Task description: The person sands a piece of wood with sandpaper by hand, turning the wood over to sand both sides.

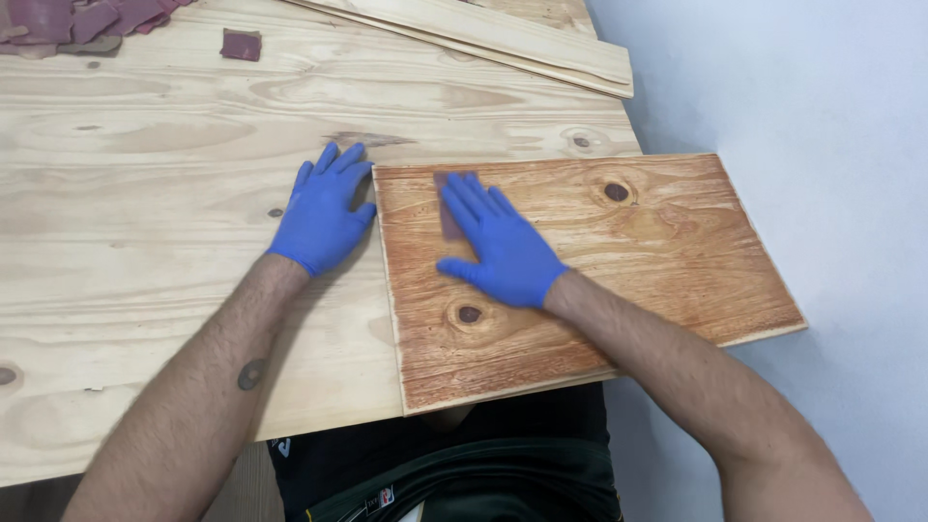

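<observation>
One stained board (pixel 619 280) is laid on the pale plywood desk (pixel 145 193), its right end overhanging the desk edge toward the white wall (pixel 822 97). One sandpaper piece (pixel 447 208) is pressed flat under the right hand (pixel 501 246), fingers extended. The left hand (pixel 324 213) is spread flat beside the board's left edge. Two planks (pixel 503 39) and scattered sandpaper scraps (pixel 87 19) are seen along the far edge.

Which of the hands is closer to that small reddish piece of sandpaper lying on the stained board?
The right. The right hand presses flat on the sandpaper, fingers covering it; the left hand rests on the workbench beside the stained board's left edge.
</observation>
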